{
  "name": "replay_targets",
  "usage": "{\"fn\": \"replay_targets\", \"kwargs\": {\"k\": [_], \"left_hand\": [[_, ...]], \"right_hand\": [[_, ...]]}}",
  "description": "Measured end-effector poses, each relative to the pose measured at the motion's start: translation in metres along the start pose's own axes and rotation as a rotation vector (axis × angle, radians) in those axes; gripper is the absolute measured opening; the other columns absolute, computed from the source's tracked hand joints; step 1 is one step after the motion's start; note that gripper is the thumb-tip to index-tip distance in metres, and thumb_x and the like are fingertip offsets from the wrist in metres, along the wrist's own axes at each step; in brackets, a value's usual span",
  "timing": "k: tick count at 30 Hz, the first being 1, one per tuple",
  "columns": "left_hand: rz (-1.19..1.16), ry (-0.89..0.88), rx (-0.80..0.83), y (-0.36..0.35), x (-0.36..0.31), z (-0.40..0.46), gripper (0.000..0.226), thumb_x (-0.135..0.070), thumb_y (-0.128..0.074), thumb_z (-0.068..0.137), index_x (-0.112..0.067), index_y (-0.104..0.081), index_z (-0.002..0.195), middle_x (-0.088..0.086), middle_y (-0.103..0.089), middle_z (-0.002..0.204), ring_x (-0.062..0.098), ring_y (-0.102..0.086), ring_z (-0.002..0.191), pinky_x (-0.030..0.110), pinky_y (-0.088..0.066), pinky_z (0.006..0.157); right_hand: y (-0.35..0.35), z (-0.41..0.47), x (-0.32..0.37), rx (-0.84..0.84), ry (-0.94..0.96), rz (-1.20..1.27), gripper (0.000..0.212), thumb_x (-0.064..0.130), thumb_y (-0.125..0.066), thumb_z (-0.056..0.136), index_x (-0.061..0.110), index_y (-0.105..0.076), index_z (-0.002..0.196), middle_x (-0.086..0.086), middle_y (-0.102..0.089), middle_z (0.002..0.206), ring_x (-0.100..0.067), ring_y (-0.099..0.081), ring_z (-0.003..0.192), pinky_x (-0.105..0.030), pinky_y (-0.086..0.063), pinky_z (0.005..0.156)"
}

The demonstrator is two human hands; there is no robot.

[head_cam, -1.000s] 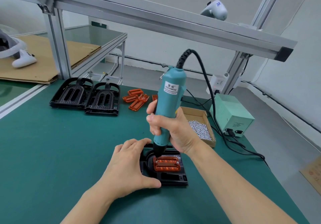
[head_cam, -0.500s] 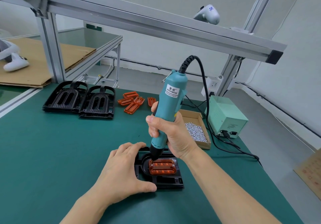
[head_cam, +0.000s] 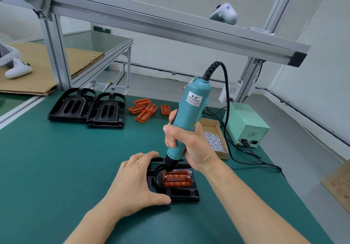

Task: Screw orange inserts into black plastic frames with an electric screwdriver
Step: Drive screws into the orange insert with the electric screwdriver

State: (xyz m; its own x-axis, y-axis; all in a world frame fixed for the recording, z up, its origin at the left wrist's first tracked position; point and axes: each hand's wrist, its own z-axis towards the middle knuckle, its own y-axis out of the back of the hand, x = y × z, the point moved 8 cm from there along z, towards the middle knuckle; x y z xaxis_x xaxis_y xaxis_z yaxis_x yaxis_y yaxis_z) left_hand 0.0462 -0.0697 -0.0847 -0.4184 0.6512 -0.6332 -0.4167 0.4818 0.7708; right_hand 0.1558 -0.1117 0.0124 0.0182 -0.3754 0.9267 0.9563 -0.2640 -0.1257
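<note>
From my seat, my left hand (head_cam: pixel 132 183) lies spread against the left edge of the black frame (head_cam: pixel 181 193) on the green table (head_cam: pixel 56 168), fingers over its far-left corner and thumb along its near edge, bracing it rather than gripping it. Just right of that hand, the orange insert (head_cam: pixel 177 178) sits seated in the frame, its long axis running left to right across my view. The electric screwdriver (head_cam: pixel 186 118) comes down on the insert's far-left corner, tip at a screw there; its long axis is nearly upright, leaning up and to the right, cord end away from me. My right hand (head_cam: pixel 187 141) is wrapped around the lower barrel, fingers fully curled. I judge the next screw point to be the far-right corner, a short sideways shift nearer my right hand.
</note>
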Motion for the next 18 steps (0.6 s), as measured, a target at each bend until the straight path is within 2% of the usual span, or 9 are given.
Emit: {"fn": "replay_targets", "kwargs": {"k": [8,13,18], "left_hand": [[0.005,-0.002,-0.005,-0.001,0.003,0.000,0.116,-0.077,-0.064,0.035,-0.046,-0.021,0.139,-0.016,-0.029,0.138,0.011,-0.028,0.115,0.024,-0.032,0.096],[0.006,0.003,-0.003,-0.002,0.004,0.001,0.114,-0.075,-0.066,0.036,-0.048,-0.021,0.138,-0.018,-0.029,0.137,0.008,-0.025,0.109,0.022,-0.031,0.092],[0.011,-0.001,0.002,-0.001,0.003,0.000,0.114,-0.074,-0.066,0.037,-0.046,-0.021,0.139,-0.017,-0.029,0.137,0.007,-0.025,0.109,0.022,-0.030,0.091]], "right_hand": [[-0.004,-0.001,0.002,0.031,-0.006,-0.021,0.021,0.004,-0.065,0.082,0.019,-0.056,0.094,0.001,-0.049,0.060,-0.014,-0.044,0.049,-0.027,-0.045,0.058],[-0.005,0.001,0.001,0.032,-0.017,0.012,0.020,0.003,-0.065,0.081,0.021,-0.057,0.085,0.000,-0.048,0.061,-0.013,-0.043,0.048,-0.027,-0.044,0.056],[-0.011,-0.001,-0.001,0.118,-0.038,0.012,0.017,0.010,-0.069,0.077,0.024,-0.059,0.080,0.002,-0.049,0.057,-0.012,-0.045,0.047,-0.025,-0.045,0.058]]}}
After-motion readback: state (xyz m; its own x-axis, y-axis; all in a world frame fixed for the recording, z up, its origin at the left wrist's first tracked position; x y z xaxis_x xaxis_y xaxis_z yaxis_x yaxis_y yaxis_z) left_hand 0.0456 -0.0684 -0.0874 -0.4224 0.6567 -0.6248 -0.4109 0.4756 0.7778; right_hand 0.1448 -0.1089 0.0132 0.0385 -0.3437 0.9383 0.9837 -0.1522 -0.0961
